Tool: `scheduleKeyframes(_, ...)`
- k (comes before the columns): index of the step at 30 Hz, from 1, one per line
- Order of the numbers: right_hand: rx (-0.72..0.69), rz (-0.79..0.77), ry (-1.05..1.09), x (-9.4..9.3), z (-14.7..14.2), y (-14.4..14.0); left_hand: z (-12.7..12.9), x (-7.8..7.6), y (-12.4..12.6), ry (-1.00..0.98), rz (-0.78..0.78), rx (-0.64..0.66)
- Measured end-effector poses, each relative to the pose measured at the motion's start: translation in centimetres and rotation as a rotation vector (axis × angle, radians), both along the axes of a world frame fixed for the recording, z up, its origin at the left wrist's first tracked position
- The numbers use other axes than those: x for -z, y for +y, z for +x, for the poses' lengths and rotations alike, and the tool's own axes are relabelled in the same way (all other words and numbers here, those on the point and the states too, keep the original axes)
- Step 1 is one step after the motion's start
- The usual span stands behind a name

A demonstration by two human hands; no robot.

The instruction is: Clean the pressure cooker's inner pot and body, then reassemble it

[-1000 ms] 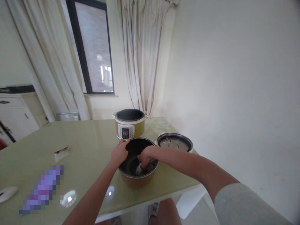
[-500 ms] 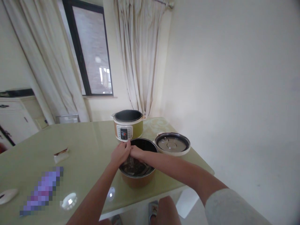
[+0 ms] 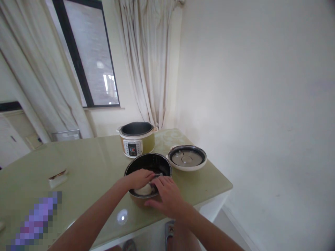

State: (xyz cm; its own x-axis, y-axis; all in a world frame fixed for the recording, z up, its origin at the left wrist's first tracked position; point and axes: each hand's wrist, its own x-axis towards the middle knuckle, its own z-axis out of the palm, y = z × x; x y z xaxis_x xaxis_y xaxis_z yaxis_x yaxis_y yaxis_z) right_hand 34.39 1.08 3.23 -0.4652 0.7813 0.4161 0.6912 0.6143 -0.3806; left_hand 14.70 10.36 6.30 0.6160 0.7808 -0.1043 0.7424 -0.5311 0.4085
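The removable inner pot (image 3: 127,170), black inside and brown outside, stands on the table near its front edge. My left hand (image 3: 141,177) reaches over its left rim, fingers held together and curled down onto a pale crumpled thing (image 3: 143,190) inside, too blurred to tell whether cloth or thin plastic. My right hand (image 3: 167,193) lies over the near right rim, its thumb spread away in front of the pot's outer wall. Its other fingers stretch toward the pale thing, close to my left fingertips. Both hands hide part of the pot's inside.
Behind the pot stands the green and white cooker body (image 3: 137,143) with a control panel. Its lid (image 3: 187,158) lies underside up to the right. A small white packet (image 3: 58,178) and a pixelated purple thing (image 3: 36,221) lie on the left of the green table (image 3: 96,164).
My hands have drawn back from deep in the pot toward its near rim. They have parted slightly, and my right thumb now spreads outward. The pale thing shows now. The view has turned right.
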Motion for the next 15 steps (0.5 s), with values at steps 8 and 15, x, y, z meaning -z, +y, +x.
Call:
scheduleKeyframes(8, 0.072, -0.018, 0.188, 2.2, 1.0, 0.7, 0.8, -1.9, -1.4, 0.128, -0.371, -0.039)
scheduleKeyframes(15, -0.042, -0.215, 0.196, 0.2, 3.0, 2.1, -2.8, -4.9, -3.2, -0.088, -0.395, -0.01)
